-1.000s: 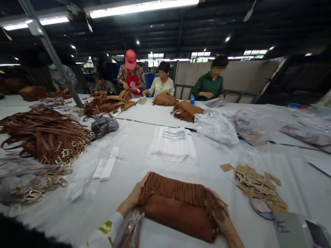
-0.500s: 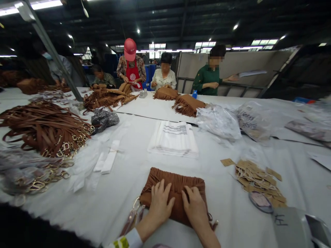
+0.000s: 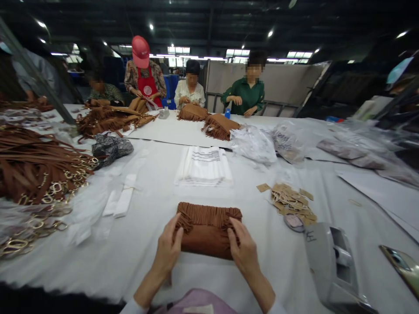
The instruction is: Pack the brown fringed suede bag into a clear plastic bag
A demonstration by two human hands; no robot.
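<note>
A brown fringed handbag (image 3: 204, 240) lies flat on the white-covered table in front of me, its gathered fringe along the far edge. My left hand (image 3: 167, 247) grips the bag's left side, with fingers on the bunched fringe and the thumb on the front. At the opposite side my right hand (image 3: 245, 249) holds the right edge the same way, fingers curled at the fringe. Just beyond the bag sits a stack of white printed plastic bags (image 3: 204, 168).
Brown straps with gold clasps (image 3: 42, 168) are heaped at left, near folded white strips (image 3: 125, 200). To the right are tan tags (image 3: 290, 198), a grey tape dispenser (image 3: 330, 261) and a phone (image 3: 401, 268). Several people work across the table around brown fringed bags (image 3: 221, 125).
My hands have moved from lying on top of the bag to its left and right sides. The clasp and strap end beside it no longer show. The view has turned right.
</note>
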